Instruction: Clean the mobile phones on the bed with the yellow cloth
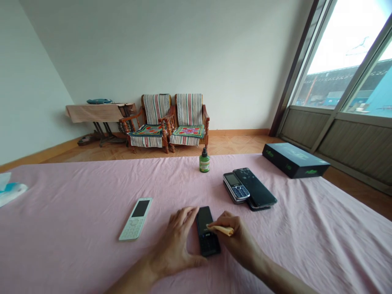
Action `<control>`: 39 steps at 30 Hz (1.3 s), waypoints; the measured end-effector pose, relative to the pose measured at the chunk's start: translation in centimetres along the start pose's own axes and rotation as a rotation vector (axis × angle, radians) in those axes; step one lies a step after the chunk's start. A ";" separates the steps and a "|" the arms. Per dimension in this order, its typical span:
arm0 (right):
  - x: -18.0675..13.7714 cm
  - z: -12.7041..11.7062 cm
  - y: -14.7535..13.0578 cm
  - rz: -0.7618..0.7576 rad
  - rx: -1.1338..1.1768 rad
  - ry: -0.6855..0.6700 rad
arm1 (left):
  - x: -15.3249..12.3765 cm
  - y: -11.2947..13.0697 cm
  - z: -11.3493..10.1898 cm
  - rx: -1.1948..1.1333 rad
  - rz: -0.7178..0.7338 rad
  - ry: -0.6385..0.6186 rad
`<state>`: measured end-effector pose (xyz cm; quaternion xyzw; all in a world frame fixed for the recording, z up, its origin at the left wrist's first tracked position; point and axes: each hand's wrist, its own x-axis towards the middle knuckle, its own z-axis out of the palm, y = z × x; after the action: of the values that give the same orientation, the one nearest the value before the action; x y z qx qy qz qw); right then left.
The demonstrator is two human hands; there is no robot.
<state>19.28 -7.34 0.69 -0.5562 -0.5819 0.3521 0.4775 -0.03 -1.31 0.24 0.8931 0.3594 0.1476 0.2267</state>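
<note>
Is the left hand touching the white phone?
Apart: the head view shows bare pink cloth between the left hand and the white phone.

Pale walls (239, 61); brown patterned floor (239, 143); two wooden armchairs (189, 130), striped covers (189, 107); bright window (333, 61).

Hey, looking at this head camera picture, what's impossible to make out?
All in the head view:
Black phone: keypad markings, too dark and small.
Tan folded piece: gripped end, hidden by the right hand.
Green bottle: label text, too small.
White-and-blue item: cut off by the left edge.
What lies beneath the blue keypad phone: mostly covered by that phone.
</note>
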 end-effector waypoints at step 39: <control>5.2 0.5 1.9 -0.354 -0.351 0.120 | -0.3 0.5 1.1 -0.128 0.047 0.230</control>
<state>19.77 -1.87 -0.39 -0.5398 -0.6931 0.1231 0.4616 0.55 -2.12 -0.49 0.8623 0.3517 0.2770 0.2369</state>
